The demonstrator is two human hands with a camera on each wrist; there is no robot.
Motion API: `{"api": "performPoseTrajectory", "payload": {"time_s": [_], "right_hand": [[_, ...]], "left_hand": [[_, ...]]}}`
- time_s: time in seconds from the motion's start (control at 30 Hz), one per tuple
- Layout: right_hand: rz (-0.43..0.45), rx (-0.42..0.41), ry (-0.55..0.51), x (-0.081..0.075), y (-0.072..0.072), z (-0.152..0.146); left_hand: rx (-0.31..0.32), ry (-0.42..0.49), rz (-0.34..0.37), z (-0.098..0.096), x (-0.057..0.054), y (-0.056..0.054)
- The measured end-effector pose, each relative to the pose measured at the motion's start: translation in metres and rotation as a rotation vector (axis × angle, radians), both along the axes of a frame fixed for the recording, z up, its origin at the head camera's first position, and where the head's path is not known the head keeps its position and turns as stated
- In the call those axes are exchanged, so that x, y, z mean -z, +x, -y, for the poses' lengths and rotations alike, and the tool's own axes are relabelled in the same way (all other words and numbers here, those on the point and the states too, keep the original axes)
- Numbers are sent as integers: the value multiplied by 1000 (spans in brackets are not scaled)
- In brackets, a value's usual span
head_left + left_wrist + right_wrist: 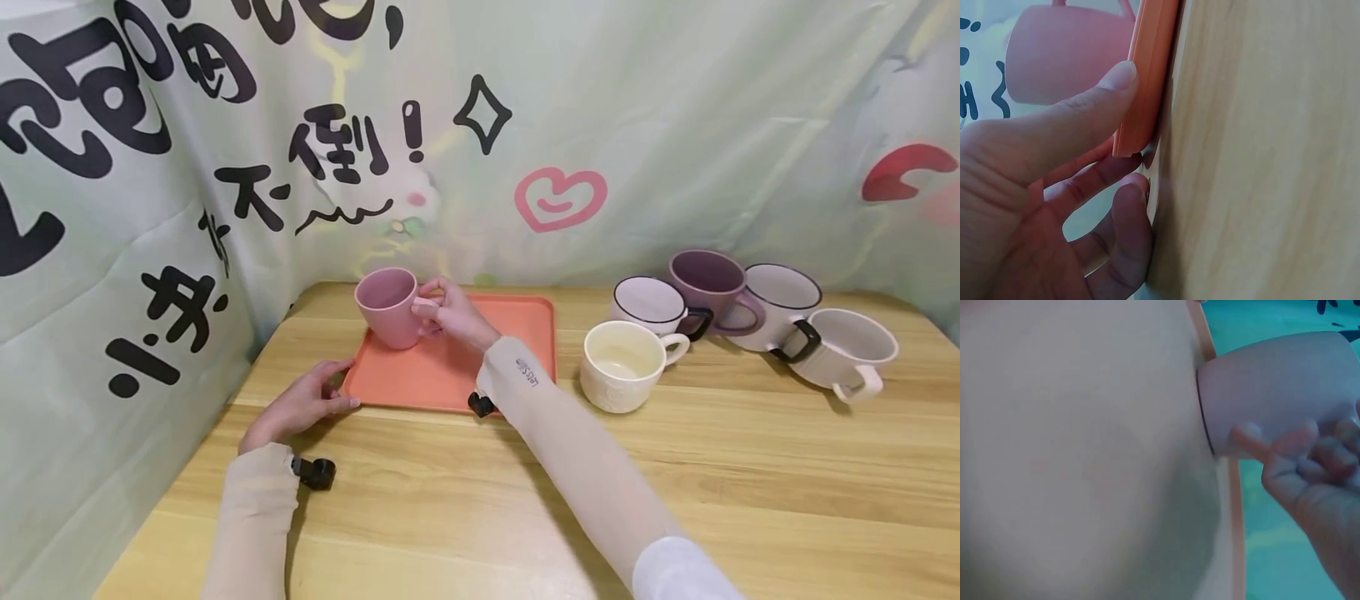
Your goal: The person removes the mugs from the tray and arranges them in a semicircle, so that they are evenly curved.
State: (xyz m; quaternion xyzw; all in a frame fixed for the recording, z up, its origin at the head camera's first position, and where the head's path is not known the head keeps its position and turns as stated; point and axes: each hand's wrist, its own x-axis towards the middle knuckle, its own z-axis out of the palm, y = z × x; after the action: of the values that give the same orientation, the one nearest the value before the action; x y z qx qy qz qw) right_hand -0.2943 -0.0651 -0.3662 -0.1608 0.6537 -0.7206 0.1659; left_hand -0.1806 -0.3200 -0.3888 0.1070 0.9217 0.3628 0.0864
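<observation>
A pink mug [388, 315] stands upright at the back left of an orange tray [465, 367]. My right hand [456, 317] pinches its handle from the right side. In the right wrist view, fingers of the right hand [1313, 481] lie along the lower wall of the mug [1272, 387], whose base meets the tray [1085, 425]. My left hand [303, 404] holds the tray's front left corner. The left wrist view has that hand's thumb over the rim of the tray [1147, 94] and a finger under its corner, the other fingers curled near the tabletop.
Right of the tray on the wooden table [465, 508] stands a cream mug [618, 371]. Behind it are a black-rimmed white mug [647, 304], a purple mug [708, 287] and further white mugs [780, 287]. A printed cloth [660, 125] hangs along the back and left.
</observation>
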Motion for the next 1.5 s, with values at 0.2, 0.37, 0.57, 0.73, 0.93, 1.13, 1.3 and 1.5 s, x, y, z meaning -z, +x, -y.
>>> {"api": "performPoseTrajectory", "payload": {"time_s": [0.2, 0.37, 0.57, 0.73, 0.93, 1.13, 1.3, 1.5], "right_hand": [[-57, 56, 27, 0, 5, -4], [-87, 99, -3, -4, 8, -11], [-82, 99, -29, -11, 16, -19], [-71, 103, -38, -17, 26, -26], [-82, 123, -34, -27, 38, -35], [-68, 177, -34, -34, 49, -44], [-66, 209, -16, -39, 57, -54], [-66, 254, -32, -44, 62, -64]], "left_hand": [[-2, -4, 4, 0, 0, 2], [4, 6, -9, -1, -1, 1], [3, 8, -2, -2, -3, 0], [-1, 5, 7, -2, -3, 0], [2, -9, 7, -2, -3, 0], [5, 0, 6, -2, -3, 2], [0, 17, 26, -2, -1, 3], [6, 30, 25, -2, -1, 1]]}}
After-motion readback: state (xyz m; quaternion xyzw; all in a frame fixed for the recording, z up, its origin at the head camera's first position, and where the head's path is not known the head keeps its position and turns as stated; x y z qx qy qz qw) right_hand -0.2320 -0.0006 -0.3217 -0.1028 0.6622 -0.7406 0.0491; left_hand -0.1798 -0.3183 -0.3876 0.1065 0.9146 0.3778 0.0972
